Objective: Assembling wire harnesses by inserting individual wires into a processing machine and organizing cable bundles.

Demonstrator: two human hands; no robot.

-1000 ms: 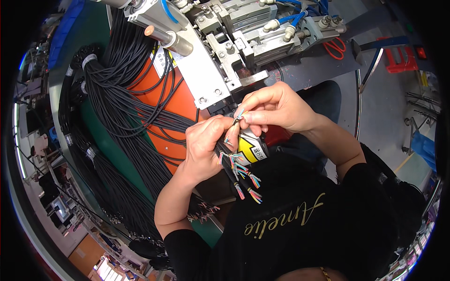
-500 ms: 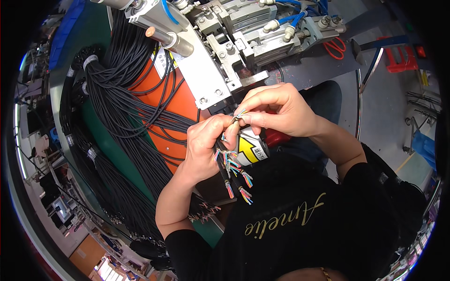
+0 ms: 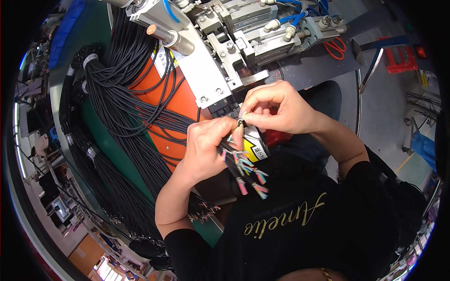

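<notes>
My left hand (image 3: 206,145) is closed around several black cables (image 3: 230,169), whose stripped ends fan out below it in pink, blue, yellow and white wires. One more cable end (image 3: 240,122) sticks up between its thumb and forefinger. My right hand (image 3: 283,110) pinches the thin coloured wires (image 3: 243,115) at that end between thumb and forefinger. Both hands are close together, just in front of the metal machine (image 3: 225,91). Below the pinched wires, partly hidden by my left hand, is a rounded part with a yellow arrow label (image 3: 256,149).
Long bundles of black cable (image 3: 105,103) lie to the left across an orange plate (image 3: 180,105) and a green surface (image 3: 89,117). An upright rod (image 3: 164,37) stands on the machine, and blue air hoses (image 3: 297,18) run behind it. Further right is a red stool (image 3: 403,58).
The hanging cable ends have swung to the right and slightly up. My right hand has shifted slightly, its fingertips now around the wires. My left hand has turned a little.
</notes>
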